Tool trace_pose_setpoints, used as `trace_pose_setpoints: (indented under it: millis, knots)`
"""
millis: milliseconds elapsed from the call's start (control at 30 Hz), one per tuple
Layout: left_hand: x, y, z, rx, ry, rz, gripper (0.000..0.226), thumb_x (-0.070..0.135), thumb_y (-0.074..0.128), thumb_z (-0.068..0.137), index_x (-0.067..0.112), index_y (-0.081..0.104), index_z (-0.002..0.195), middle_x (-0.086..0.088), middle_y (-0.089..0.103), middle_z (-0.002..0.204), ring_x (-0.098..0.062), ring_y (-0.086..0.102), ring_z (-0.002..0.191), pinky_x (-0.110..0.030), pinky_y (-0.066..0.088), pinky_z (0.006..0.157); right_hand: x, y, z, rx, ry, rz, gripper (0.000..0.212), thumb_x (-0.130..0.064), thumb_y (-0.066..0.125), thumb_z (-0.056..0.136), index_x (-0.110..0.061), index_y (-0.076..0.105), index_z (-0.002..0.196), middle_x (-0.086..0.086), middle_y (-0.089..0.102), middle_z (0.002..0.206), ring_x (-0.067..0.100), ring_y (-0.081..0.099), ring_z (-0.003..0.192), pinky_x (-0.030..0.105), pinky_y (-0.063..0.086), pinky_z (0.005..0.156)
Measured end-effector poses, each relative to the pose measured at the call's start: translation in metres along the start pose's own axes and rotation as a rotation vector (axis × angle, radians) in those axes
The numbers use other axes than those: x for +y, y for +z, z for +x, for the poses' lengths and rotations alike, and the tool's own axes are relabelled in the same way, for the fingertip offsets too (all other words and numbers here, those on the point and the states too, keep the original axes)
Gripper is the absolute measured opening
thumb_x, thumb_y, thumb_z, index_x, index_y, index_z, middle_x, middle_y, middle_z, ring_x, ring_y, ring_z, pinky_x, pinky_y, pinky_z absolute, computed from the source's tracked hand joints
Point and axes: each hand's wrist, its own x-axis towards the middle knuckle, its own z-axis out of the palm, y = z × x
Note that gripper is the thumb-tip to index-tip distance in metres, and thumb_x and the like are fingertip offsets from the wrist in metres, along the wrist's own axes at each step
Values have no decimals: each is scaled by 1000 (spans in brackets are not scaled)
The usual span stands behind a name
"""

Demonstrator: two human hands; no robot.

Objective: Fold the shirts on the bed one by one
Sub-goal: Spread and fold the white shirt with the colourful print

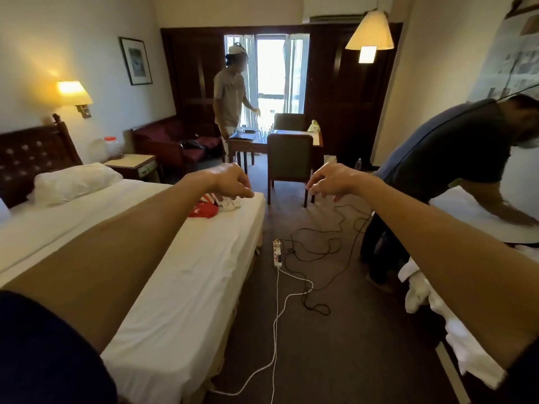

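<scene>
Hotel-type room, dark carpet, two white beds. Bed [180,275] under the left arm, running long from the near corner out toward the pillow [73,182] and headboard at the far left. Second bed [478,217] off past the right forearm, with a person in a dark top [455,147] bent over it, hands flat on the sheet. Another person [230,94] standing way beyond both hands, by the bright window and a wooden table [291,138]. Chair [290,161] right between the two hands, further back.

Both arms stretched straight out, bare forearms, dark sleeves at the near edge. Left hand [230,182] fingers loosely curled and drooping, hanging just over the bed's far corner, can't tell for sure whether touching anything, looks like holding nothing. Right hand [332,182] same deal, fingers hanging half curled over the carpet, gripping nothing.

Red and white shirt [208,208] bunched up directly below the left hand at the bed's outer edge, crumpled, long axis roughly sideways across the mattress, white bit toward the right hand. White clothes [420,290] heaped below the right forearm.

Power strip [277,253] on the floor between the hands, nearer in, with tangled black and white cables [315,252].
</scene>
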Motion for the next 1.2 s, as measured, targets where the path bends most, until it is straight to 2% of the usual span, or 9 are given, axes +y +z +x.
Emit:
trace_pose_setpoints:
  millis: [200, 333, 467, 567, 633, 833, 1033, 1133, 1200]
  knots:
    - [-64, 13, 138, -5, -64, 7, 27, 34, 65, 95, 19, 72, 116, 7, 64, 112, -13, 63, 96, -29, 50, 84, 32, 28, 171, -72, -19, 12, 13, -25, 66, 94, -24, 69, 107, 2, 64, 102, 16, 64, 90, 31, 59, 71]
    - [-108, 11, 231, 34, -167, -66, 25, 38, 68, 92, 25, 74, 113, 5, 65, 110, -7, 59, 86, -24, 47, 70, 42, 31, 279, -104, -76, 27, 13, -23, 65, 94, -21, 69, 106, 1, 65, 99, 16, 64, 93, 30, 58, 72]
    - [-154, 9, 308, 26, -235, -130, 18, 43, 67, 90, 34, 73, 105, 8, 64, 111, -11, 60, 94, -32, 51, 84, 42, 41, 381, -169, -104, 44, 20, -23, 65, 95, -17, 71, 113, 5, 66, 105, 21, 65, 97, 36, 60, 78]
    - [-196, 5, 359, 53, -294, -167, 4, 42, 68, 90, 40, 71, 92, 7, 65, 111, -12, 61, 96, -37, 54, 90, 37, 57, 457, -208, -149, 66, 23, -25, 66, 95, -16, 71, 114, 4, 67, 105, 19, 65, 92, 26, 57, 68]
    - [-225, 3, 392, 63, -315, -179, 6, 41, 68, 90, 42, 69, 84, 7, 66, 108, -10, 61, 93, -32, 54, 83, 34, 71, 506, -229, -169, 74, 22, -25, 67, 94, -17, 72, 113, 3, 68, 103, 15, 65, 88, 21, 53, 62]
    - [-330, -6, 501, 72, -378, -226, 6, 36, 69, 91, 32, 74, 89, 7, 72, 93, -8, 69, 79, -22, 55, 66, 18, 120, 664, -287, -221, 58, 14, -25, 69, 92, -22, 73, 105, 1, 69, 99, 16, 67, 87, 28, 59, 71]
    - [-440, -28, 606, 75, -463, -242, 14, 32, 69, 91, 22, 75, 97, -3, 74, 93, -18, 71, 84, -32, 60, 71, -22, 156, 817, -292, -246, 74, 6, -24, 68, 91, -23, 73, 95, -6, 66, 86, 16, 65, 81, 21, 54, 54]
    - [-485, -30, 656, 103, -511, -187, 20, 30, 67, 92, 14, 76, 100, -6, 72, 97, -19, 66, 88, -30, 53, 75, -35, 177, 880, -341, -265, 82, 11, -23, 68, 92, -19, 74, 99, 2, 70, 95, 23, 67, 87, 30, 62, 67]
    - [-510, -25, 688, 118, -535, -167, 21, 28, 65, 93, 11, 75, 98, -8, 72, 95, -16, 63, 82, -26, 47, 64, -36, 192, 921, -378, -265, 67, 12, -22, 67, 92, -19, 74, 101, 5, 70, 99, 26, 68, 91, 34, 62, 71]
